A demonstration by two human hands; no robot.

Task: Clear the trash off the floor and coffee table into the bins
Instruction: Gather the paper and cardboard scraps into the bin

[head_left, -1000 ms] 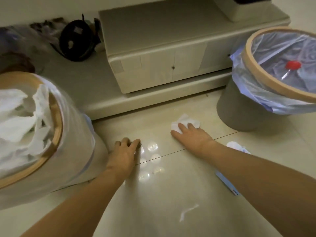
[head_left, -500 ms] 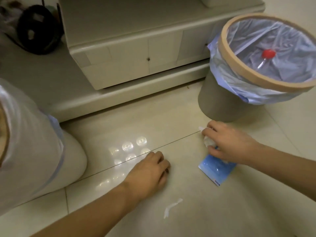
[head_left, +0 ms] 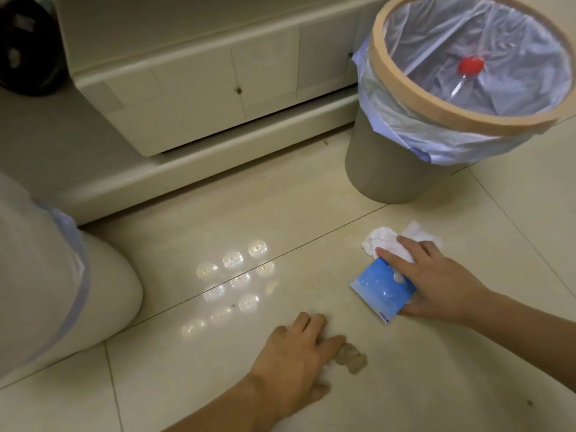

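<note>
My right hand (head_left: 436, 282) rests on the tiled floor, its fingers pressing a crumpled white tissue (head_left: 380, 241) and its thumb under a blue packet (head_left: 378, 291). Just behind it stands the beige bin (head_left: 374, 163) with a clear liner; a plastic bottle with a red cap (head_left: 470, 65) lies inside. My left hand (head_left: 296, 357) lies on the floor at the bottom centre, fingers curled. It covers the spot where a small white scrap lay, and the scrap is hidden. A second lined bin (head_left: 103, 291) fills the left edge.
A cream low cabinet (head_left: 218, 88) with drawers runs along the back, close behind both bins. A black round object (head_left: 21, 42) sits on its lower shelf at top left. Ceiling-light reflections shine on the glossy tiles (head_left: 233, 275) between the bins.
My right hand has drawn the tissue onto the blue packet and gripped both. My left hand slid right and towards me over the white scrap. The view shifted right.
</note>
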